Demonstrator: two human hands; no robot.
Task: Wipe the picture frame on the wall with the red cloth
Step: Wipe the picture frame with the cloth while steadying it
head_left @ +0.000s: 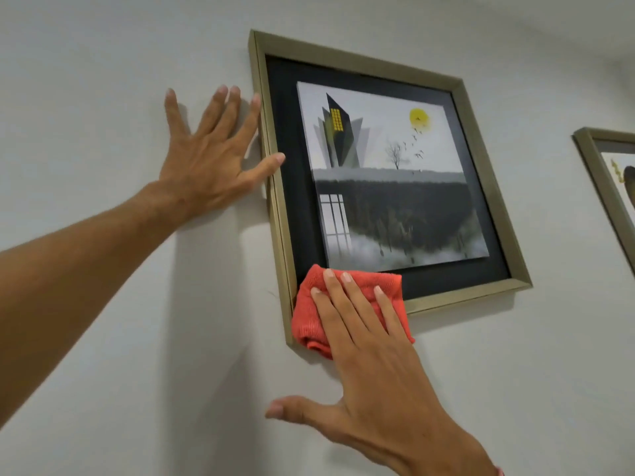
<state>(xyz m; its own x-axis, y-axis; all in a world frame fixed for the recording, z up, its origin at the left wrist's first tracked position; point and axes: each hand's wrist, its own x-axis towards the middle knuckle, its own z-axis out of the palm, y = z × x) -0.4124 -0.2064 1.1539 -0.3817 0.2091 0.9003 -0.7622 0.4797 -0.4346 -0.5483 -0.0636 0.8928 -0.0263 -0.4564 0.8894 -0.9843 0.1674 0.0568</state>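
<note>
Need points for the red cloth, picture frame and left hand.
red cloth (309, 316): head view, bare left part beside the fingers.
picture frame (350, 61): head view, top gold rail.
left hand (209, 166): head view, back of the hand.

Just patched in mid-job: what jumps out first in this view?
The red cloth stands out, pressed flat under the right hand on the lower-left corner of the gold picture frame. The left hand is spread on the wall, its fingers touching the frame's left edge.
</note>
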